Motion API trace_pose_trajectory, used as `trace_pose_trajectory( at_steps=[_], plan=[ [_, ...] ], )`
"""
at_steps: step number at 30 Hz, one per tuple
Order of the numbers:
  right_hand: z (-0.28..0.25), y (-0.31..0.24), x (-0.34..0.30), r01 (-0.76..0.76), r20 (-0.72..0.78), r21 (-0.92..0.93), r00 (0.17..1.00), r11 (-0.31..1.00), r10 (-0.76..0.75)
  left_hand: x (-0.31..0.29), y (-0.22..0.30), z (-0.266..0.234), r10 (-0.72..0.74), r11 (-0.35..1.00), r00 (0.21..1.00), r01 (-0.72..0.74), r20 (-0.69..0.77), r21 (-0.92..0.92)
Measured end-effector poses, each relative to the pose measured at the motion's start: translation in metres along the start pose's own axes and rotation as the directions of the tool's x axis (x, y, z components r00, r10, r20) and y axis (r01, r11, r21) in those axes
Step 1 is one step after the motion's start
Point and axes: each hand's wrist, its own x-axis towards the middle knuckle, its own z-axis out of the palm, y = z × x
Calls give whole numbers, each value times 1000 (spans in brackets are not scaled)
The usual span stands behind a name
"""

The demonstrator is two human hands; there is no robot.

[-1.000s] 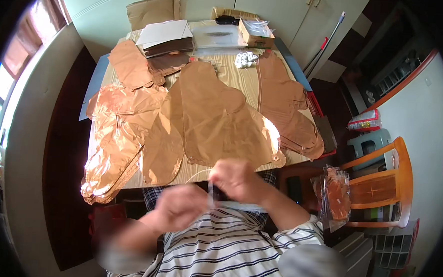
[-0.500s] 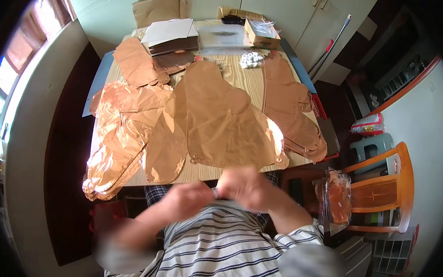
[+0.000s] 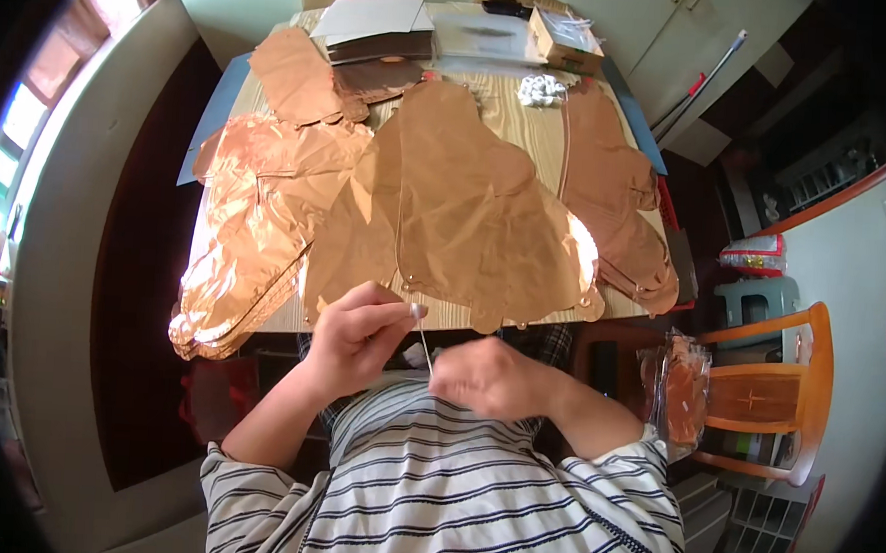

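Observation:
In front of my body, my left hand [image 3: 362, 334] pinches a small white end between thumb and fingers. From there a thin white strip [image 3: 424, 344] runs taut down to my right hand [image 3: 493, 379], whose fingers are closed on its other end. Whether it is ribbon or string I cannot make out. Just beyond the hands, a large flat copper-coloured foil balloon [image 3: 476, 213] lies uninflated across the near part of the table. Shinier, creased foil balloons [image 3: 267, 202] overlap at its left, and a stack of flat ones [image 3: 613, 185] lies at its right.
At the table's far side are a pile of white and brown sheets [image 3: 374, 23], clear plastic packs [image 3: 480, 43], an open cardboard box [image 3: 568, 41] and a cluster of small white pieces [image 3: 542, 90]. A wooden chair [image 3: 757, 393] with bagged copper foil [image 3: 685, 389] stands at right.
My hands were close together and blurred; now they have come apart with the white strip stretched between them. My left hand has risen toward the table edge. The whole view has shifted slightly.

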Motion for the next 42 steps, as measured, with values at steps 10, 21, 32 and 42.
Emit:
trace_pose_trajectory(
  at_steps=[10,21,32,42],
  plan=[
    [-8,-3,7,47,-40,63,998,997,-44,0,-9,10,115,993,990,-113,78,-28],
    [-34,-7,16,-62,-275,-134,961,989,23,3,9,19,134,963,962,-70,238,-261],
    [-18,17,4,-32,-92,-99,996,995,23,14,0,3,99,984,993,-88,65,-157],
    [-3,21,-4,48,-15,-139,999,989,-50,15,-6,5,52,993,995,-60,-83,-99]
  ],
)
